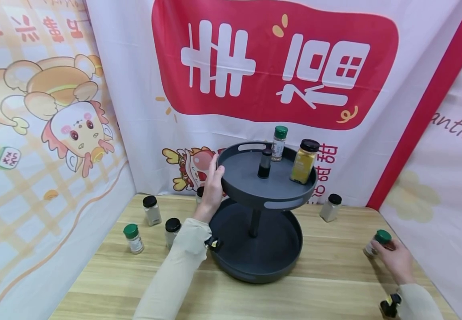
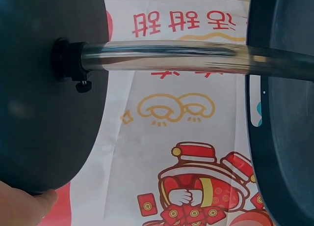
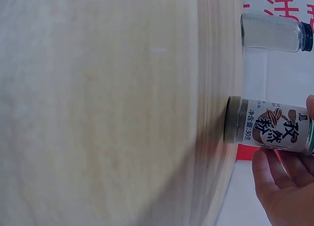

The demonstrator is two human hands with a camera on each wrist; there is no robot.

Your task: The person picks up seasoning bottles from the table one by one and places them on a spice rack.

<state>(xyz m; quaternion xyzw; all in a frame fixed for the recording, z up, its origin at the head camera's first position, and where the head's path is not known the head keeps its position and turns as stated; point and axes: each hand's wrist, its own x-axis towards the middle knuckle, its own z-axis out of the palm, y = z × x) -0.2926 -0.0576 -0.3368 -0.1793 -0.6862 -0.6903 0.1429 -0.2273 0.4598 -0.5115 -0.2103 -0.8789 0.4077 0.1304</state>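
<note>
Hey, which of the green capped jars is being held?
The green-capped jar at the right of the table: the right hand grips it. The other two stand unheld, one on the upper tray, one at the table's left.

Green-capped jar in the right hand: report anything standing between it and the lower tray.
No object visibly stands between the jar and the lower tray. The tray's raised rim must be cleared, and the upper tray overhead may hinder lowering the jar from above.

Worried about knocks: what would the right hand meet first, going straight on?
Past the green-capped bottle it holds, probably the nearest black-capped jar; depth is unclear, so it might miss.
</note>
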